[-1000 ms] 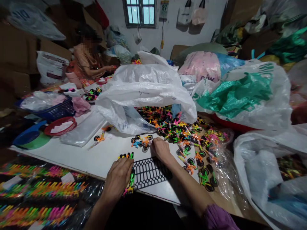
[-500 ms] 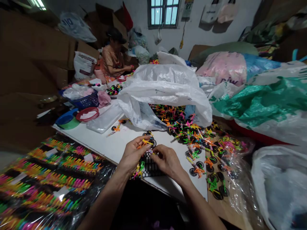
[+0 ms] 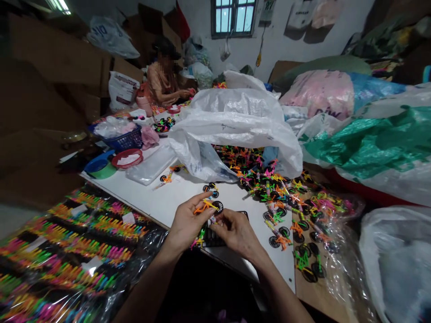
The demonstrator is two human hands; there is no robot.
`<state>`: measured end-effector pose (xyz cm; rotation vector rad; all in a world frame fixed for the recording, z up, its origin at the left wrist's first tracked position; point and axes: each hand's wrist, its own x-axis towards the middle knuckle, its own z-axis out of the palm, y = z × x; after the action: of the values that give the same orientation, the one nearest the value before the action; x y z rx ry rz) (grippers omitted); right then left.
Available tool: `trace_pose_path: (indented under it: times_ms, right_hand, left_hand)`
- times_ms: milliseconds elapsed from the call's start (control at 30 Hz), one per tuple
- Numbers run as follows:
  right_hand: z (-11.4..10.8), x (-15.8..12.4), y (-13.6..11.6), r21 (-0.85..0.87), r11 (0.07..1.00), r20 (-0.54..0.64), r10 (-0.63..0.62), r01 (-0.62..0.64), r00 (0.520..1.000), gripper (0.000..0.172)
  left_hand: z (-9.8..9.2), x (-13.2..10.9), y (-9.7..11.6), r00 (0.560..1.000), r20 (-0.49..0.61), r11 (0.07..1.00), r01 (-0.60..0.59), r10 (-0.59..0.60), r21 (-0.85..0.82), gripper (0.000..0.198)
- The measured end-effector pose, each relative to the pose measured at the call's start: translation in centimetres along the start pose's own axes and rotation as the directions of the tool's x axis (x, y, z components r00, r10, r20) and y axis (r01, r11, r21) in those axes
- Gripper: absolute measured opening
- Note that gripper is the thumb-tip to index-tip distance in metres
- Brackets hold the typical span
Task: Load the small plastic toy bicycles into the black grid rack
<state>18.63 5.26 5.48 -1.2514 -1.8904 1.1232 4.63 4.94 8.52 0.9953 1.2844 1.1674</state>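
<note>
My left hand (image 3: pixel 183 224) is closed on a small plastic toy bicycle (image 3: pixel 210 204) with orange and yellow parts and a black spoked wheel. Beside it, the fingers of my right hand (image 3: pixel 237 229) pinch a small pale tube-like piece (image 3: pixel 213 219) at the bicycle's underside; whether the two are joined I cannot tell. Under both hands lies a black grid tray (image 3: pixel 215 238), partly hidden, with green and pink toy parts (image 3: pixel 199 238) at its left side. Just beyond my fingers, another toy bicycle (image 3: pixel 211 190) with black wheels rests on the white table (image 3: pixel 151 202).
A white sack (image 3: pixel 235 123) spills a heap of toy bicycles (image 3: pixel 266 188) onto the table's right side. Packed rows of colourful toys (image 3: pixel 97 242) lie at the left. Baskets (image 3: pixel 124 139) stand at the back left, where another person (image 3: pixel 164 80) sits. An open white bag (image 3: pixel 397 251) is at the right.
The view has shifted slightly, so the surroundings appear further right. The bicycle in my left hand is turned a little, showing more of its wheel. Both hands keep their holds.
</note>
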Motion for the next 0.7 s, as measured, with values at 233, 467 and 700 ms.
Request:
trace_pose_path:
  times_ms: [233,467,700]
  right_hand:
    - [0.5,-0.4,0.3,0.076,0.997,0.014,0.015,-0.016,1.0,0.011]
    - [0.4,-0.9,0.2,0.101,0.994,0.019,-0.031,0.029,0.999,0.012]
    - [0.0,-0.9,0.4,-0.096,0.993,-0.187,-0.08,0.063,0.979,0.018]
  left_hand:
    - [-0.6,-0.2,-0.8,0.997,0.048,0.996,-0.064,0.06,0.065,0.051]
    - [-0.8,-0.7,-1.0,0.99,0.101,0.985,-0.112,0.099,0.132,0.048]
    - [-2.6,0.0,-1.0,0.979,0.099,0.932,-0.2,0.178,0.302,0.066]
